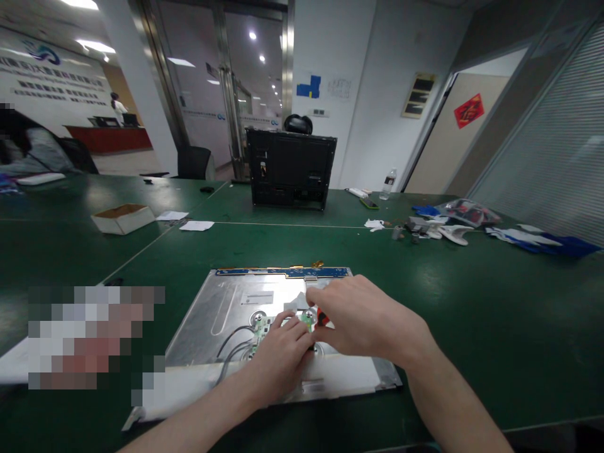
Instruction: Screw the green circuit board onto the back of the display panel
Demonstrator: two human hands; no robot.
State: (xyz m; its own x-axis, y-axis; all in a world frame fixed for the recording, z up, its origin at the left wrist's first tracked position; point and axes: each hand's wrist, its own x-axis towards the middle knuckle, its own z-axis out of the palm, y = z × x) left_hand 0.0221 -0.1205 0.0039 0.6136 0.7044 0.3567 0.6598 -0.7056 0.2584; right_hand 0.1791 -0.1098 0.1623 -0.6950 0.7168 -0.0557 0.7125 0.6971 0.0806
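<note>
Two bare hands meet over a flat, silvery sheet-metal panel [221, 308] that lies near on the dark green table mat [472, 314]. At the far left sits one shallow open cardboard box [123, 218], with two white paper slips [195, 225] just right of it. On the panel, at least two thin grey wires [233, 343] curve right to one small green circuit board [262, 325]. The left hand [280, 358] lies on that board with its fingers bent and tips pressing down; whether they pinch anything cannot be told. Touching it from the right, the right hand [365, 321] curls closed over a small red-and-black object [323, 316], which is mostly hidden under the fingers. One narrow blue strip board [283, 272] edges the panel's far side. Beyond stands one black ribbed plastic housing [290, 167], and further right one clear plastic bottle [389, 184].
</note>
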